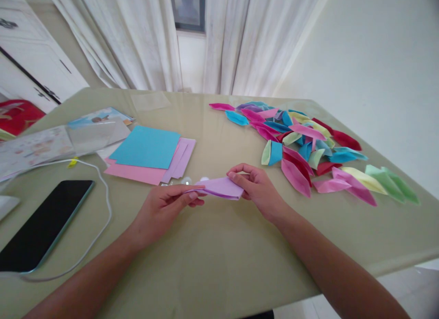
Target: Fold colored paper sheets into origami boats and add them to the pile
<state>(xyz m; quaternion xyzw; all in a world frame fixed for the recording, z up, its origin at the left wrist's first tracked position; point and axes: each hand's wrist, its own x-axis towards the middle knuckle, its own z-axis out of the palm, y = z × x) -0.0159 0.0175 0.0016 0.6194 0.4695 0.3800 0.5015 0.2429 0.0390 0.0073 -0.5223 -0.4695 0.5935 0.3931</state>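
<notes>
- Head view, reference point: blue square sheet (146,146), lying flat on top of a small paper stack on the tabletop (206,268).
- Folded lilac paper (221,187): in both hands, to the right of the blue sheet and closer to the wearer. Contact with the tabletop: cannot tell.
- Left hand (166,207): narrow pinch, thumb against fingers, on the left end of the folded lilac paper; nearer the wearer than the blue sheet and slightly right of it.
- Right hand (255,186): gripping the right end, index finger and thumb at its edge, other fingers curled; farther right of the blue sheet.
- Pink paper (137,173) shows under the near edge of the blue sheet; lilac sheets (185,159) project from its right side.
- Pile of folded paper pieces (295,177): well to the right of the blue sheet; pink, red, blue, yellow, green and purple, loosely overlapping.
- Phone (48,223): left of the blue sheet and nearer the wearer, screen dark. White cable (109,204) curves between the two.
- Printed packaging (37,147): left of the blue sheet, partly transparent.
- White curtains (130,40): hang beyond the blue sheet, behind the table.
</notes>
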